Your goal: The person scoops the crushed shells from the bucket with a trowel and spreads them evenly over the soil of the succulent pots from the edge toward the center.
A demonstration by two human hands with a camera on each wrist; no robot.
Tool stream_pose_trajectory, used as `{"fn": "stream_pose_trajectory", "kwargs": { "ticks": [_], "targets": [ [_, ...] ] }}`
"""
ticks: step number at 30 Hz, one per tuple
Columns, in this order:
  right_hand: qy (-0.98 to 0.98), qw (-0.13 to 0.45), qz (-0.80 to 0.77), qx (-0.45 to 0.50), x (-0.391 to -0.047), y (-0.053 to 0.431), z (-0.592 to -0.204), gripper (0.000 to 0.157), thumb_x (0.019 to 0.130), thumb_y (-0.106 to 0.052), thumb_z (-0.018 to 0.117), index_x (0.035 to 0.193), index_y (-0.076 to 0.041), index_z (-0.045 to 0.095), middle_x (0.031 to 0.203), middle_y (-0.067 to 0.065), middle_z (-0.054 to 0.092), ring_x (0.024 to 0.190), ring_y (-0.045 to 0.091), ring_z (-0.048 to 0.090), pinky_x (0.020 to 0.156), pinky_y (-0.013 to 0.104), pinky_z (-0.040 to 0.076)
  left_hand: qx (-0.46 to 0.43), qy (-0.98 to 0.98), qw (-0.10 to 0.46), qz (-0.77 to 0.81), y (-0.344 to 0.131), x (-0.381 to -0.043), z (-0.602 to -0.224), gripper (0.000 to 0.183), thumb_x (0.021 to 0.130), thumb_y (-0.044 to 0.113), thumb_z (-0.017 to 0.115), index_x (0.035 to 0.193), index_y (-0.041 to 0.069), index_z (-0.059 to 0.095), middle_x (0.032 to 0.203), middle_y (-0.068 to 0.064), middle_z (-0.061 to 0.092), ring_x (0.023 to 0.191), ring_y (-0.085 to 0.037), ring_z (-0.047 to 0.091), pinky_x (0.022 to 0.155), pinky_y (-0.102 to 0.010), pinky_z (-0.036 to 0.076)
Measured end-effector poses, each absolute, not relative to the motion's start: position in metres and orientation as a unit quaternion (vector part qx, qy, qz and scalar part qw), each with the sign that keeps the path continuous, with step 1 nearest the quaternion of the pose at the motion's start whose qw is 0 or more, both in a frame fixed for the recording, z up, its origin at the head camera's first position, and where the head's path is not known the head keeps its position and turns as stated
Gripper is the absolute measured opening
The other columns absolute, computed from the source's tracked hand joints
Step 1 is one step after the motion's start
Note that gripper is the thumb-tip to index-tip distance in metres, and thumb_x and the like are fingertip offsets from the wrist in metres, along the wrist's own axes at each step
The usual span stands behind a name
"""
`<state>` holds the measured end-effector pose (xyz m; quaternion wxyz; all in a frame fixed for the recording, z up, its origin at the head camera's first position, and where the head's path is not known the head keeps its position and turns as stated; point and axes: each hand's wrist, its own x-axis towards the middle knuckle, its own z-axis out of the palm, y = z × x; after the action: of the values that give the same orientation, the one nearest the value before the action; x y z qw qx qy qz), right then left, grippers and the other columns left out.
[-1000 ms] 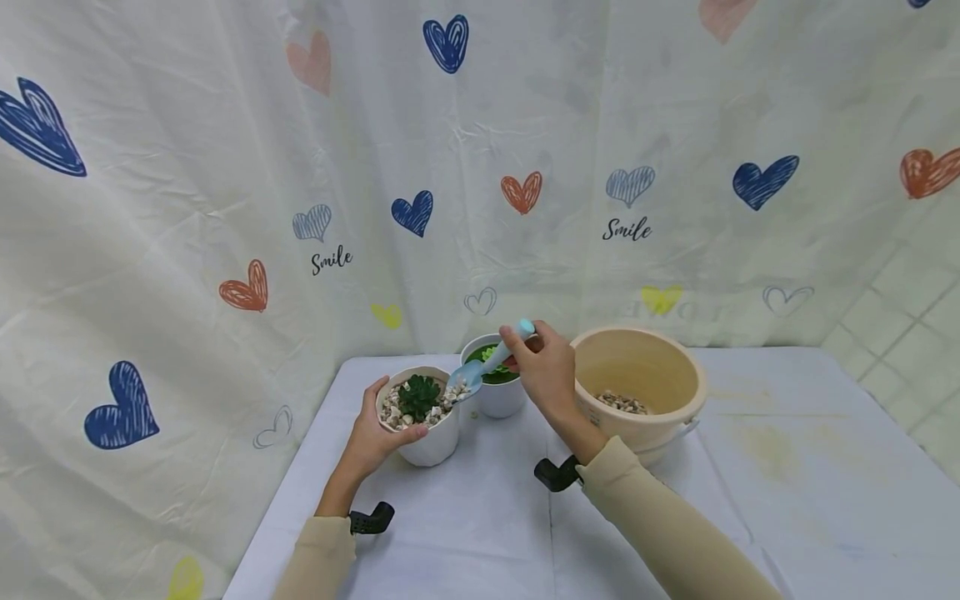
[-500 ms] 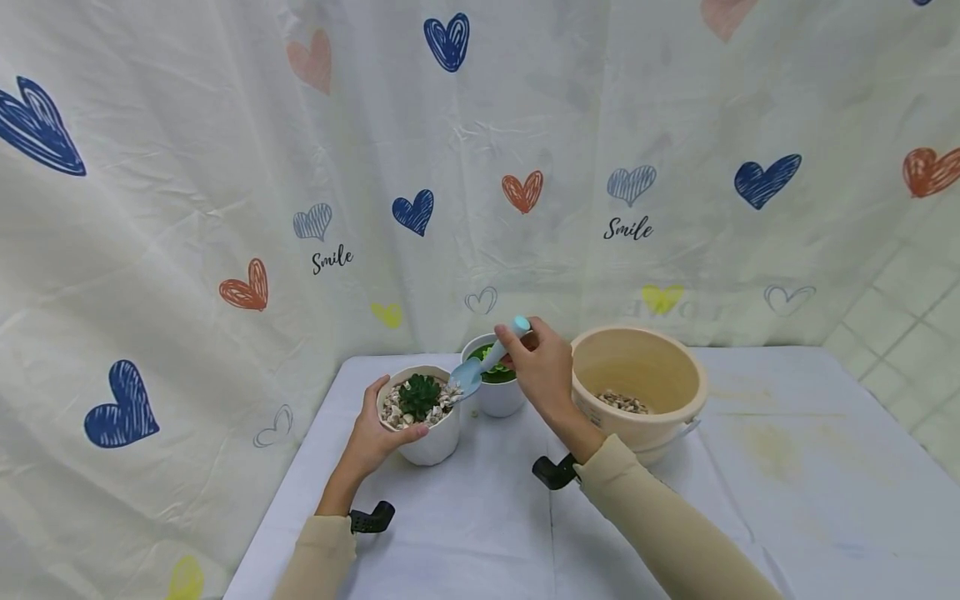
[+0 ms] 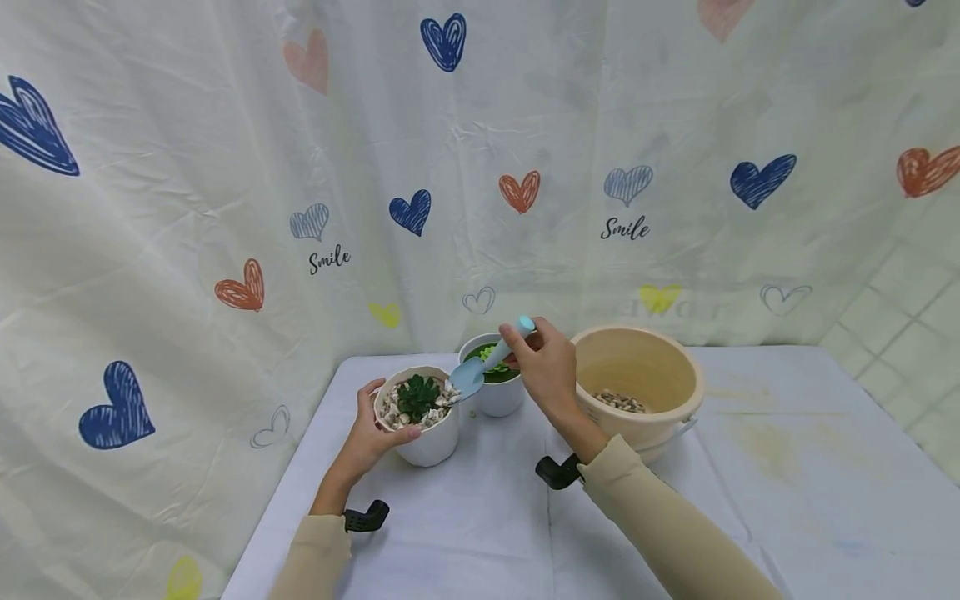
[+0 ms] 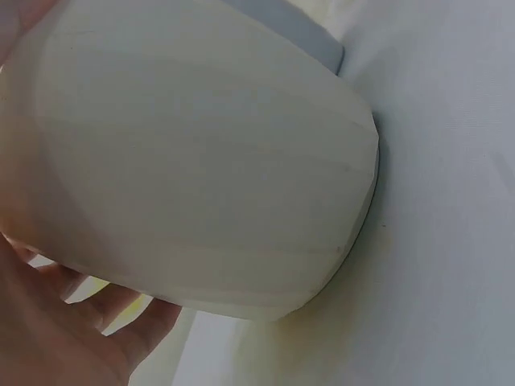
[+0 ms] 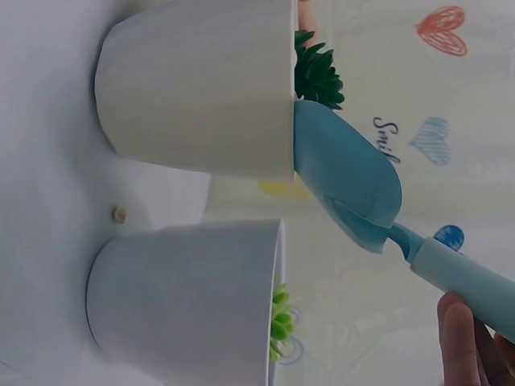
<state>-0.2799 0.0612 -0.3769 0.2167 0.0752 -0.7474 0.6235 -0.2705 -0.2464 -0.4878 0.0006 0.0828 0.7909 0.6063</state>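
My left hand (image 3: 370,435) grips the side of a white faceted plant pot (image 3: 429,447), thumb in front and fingers round the far side. Pale pebbles surround a dark green succulent (image 3: 418,397) in that pot. In my right hand (image 3: 550,367) is the handle of a light blue hand trowel (image 3: 467,378), tilted down to the left. Its blade (image 5: 346,165) meets the pot's right rim in the right wrist view. The left wrist view is mostly filled by the pot's wall (image 4: 201,161), which stands on the white cloth.
Just behind and right stands a second white pot (image 3: 501,400) with a light green succulent (image 5: 282,322). A cream bucket (image 3: 678,417) with pebbles (image 3: 621,402) at its bottom is on the right. One small pebble (image 5: 120,215) lies on the cloth between the pots.
Pebbles that lay on the trowel's blade a second ago have slid off into the left pot. The blade now looks bare. My left hand has kept its grip on the pot.
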Motion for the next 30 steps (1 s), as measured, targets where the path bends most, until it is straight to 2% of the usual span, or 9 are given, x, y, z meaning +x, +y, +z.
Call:
{"fn": "stream_pose_trajectory", "kwargs": {
  "ticks": [6, 12, 15, 18, 21, 24, 27, 30],
  "targets": [
    [-0.749, 0.219, 0.618, 0.089, -0.278, 0.063, -0.376, 0.033, 0.094, -0.038, 0.073, 0.103, -0.007, 0.068, 0.087, 0.017, 0.074, 0.073, 0.032, 0.074, 0.071, 0.045, 0.063, 0.094, 0.783, 0.010, 0.614, -0.251, -0.272, -0.487, 0.109, 0.080, 0.020, 0.087, 0.159, 0.026, 0.013, 0.161, -0.010, 0.025, 0.148, -0.036, 0.034, 0.115, -0.053, 0.039],
    [-0.752, 0.224, 0.610, 0.110, -0.275, 0.062, -0.373, 0.032, 0.094, -0.038, 0.074, 0.102, -0.007, 0.068, 0.087, 0.015, 0.075, 0.073, 0.029, 0.075, 0.066, 0.031, 0.062, 0.102, 0.781, 0.017, 0.615, -0.255, -0.274, -0.487, 0.106, 0.082, 0.019, 0.085, 0.162, 0.028, 0.015, 0.165, -0.009, 0.024, 0.151, -0.036, 0.028, 0.119, -0.060, 0.029],
    [-0.751, 0.223, 0.611, 0.114, -0.274, 0.061, -0.371, 0.032, 0.094, -0.037, 0.074, 0.101, -0.007, 0.068, 0.087, 0.016, 0.075, 0.073, 0.030, 0.075, 0.066, 0.029, 0.062, 0.114, 0.776, 0.020, 0.620, -0.258, -0.275, -0.487, 0.105, 0.084, 0.018, 0.083, 0.162, 0.027, 0.015, 0.166, -0.009, 0.024, 0.151, -0.033, 0.028, 0.120, -0.058, 0.029],
    [-0.751, 0.225, 0.611, 0.111, -0.273, 0.061, -0.371, 0.033, 0.094, -0.038, 0.074, 0.099, -0.007, 0.067, 0.086, 0.017, 0.075, 0.073, 0.031, 0.075, 0.066, 0.032, 0.062, 0.122, 0.766, 0.022, 0.631, -0.260, -0.276, -0.488, 0.103, 0.084, 0.014, 0.082, 0.161, 0.026, 0.015, 0.164, -0.008, 0.027, 0.147, -0.030, 0.034, 0.117, -0.049, 0.035],
    [-0.748, 0.225, 0.614, 0.109, -0.273, 0.062, -0.370, 0.032, 0.094, -0.038, 0.074, 0.097, -0.007, 0.066, 0.085, 0.018, 0.075, 0.075, 0.035, 0.074, 0.069, 0.041, 0.063, 0.133, 0.756, 0.029, 0.640, -0.263, -0.277, -0.489, 0.101, 0.085, 0.012, 0.081, 0.160, 0.023, 0.015, 0.164, -0.007, 0.030, 0.143, -0.030, 0.039, 0.109, -0.033, 0.044],
    [-0.746, 0.226, 0.617, 0.108, -0.273, 0.063, -0.370, 0.032, 0.094, -0.038, 0.074, 0.097, -0.007, 0.065, 0.085, 0.017, 0.074, 0.076, 0.039, 0.074, 0.071, 0.048, 0.062, 0.143, 0.748, 0.036, 0.648, -0.265, -0.279, -0.489, 0.100, 0.086, 0.012, 0.080, 0.160, 0.019, 0.014, 0.166, -0.008, 0.028, 0.144, -0.032, 0.039, 0.102, -0.023, 0.047],
    [-0.745, 0.227, 0.618, 0.111, -0.273, 0.063, -0.371, 0.033, 0.094, -0.039, 0.074, 0.097, -0.007, 0.065, 0.085, 0.017, 0.074, 0.077, 0.041, 0.074, 0.072, 0.050, 0.062, 0.148, 0.746, 0.040, 0.648, -0.267, -0.280, -0.488, 0.099, 0.087, 0.013, 0.079, 0.162, 0.017, 0.014, 0.166, -0.009, 0.026, 0.146, -0.034, 0.034, 0.102, -0.023, 0.046],
    [-0.743, 0.230, 0.617, 0.119, -0.273, 0.064, -0.371, 0.034, 0.094, -0.039, 0.074, 0.097, -0.007, 0.066, 0.086, 0.017, 0.074, 0.078, 0.040, 0.074, 0.072, 0.049, 0.062, 0.145, 0.751, 0.043, 0.643, -0.268, -0.280, -0.487, 0.096, 0.087, 0.015, 0.079, 0.162, 0.021, 0.018, 0.164, -0.010, 0.026, 0.146, -0.034, 0.032, 0.107, -0.032, 0.042]
  ]
}}
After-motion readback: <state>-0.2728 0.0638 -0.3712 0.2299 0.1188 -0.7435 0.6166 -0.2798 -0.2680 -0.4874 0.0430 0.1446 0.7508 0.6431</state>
